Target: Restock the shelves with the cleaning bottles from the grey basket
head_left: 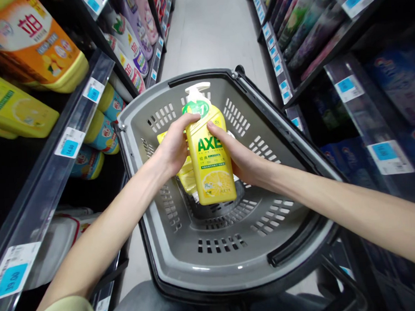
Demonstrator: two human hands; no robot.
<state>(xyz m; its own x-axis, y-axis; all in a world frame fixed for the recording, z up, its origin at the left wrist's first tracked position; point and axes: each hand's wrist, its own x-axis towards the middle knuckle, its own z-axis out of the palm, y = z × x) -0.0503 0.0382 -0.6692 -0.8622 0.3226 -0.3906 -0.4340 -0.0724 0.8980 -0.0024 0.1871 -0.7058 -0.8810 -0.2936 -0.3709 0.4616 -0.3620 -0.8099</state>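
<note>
A yellow bottle of dish soap [212, 167] with a white pump top and green AXE lettering is held upright over the grey shopping basket [216, 270]. My left hand [176, 146] is closed round its left side, thumb across the front near the green label. On the right side my right hand [241, 155] grips it, thumb on the front above the lettering. Both hands' other fingers are hidden behind the bottle. Beneath it in the basket lies a yellow package [186, 176], partly covered by my left hand and the bottle.
Shelves flank the aisle. At left stand a large orange-labelled jug [40, 44], a yellow bottle [9, 101] and several tubs [100, 133]. Dark packs [312, 27] fill the right shelves, with blue boxes [403, 82] lower down. The aisle floor [208, 26] runs ahead.
</note>
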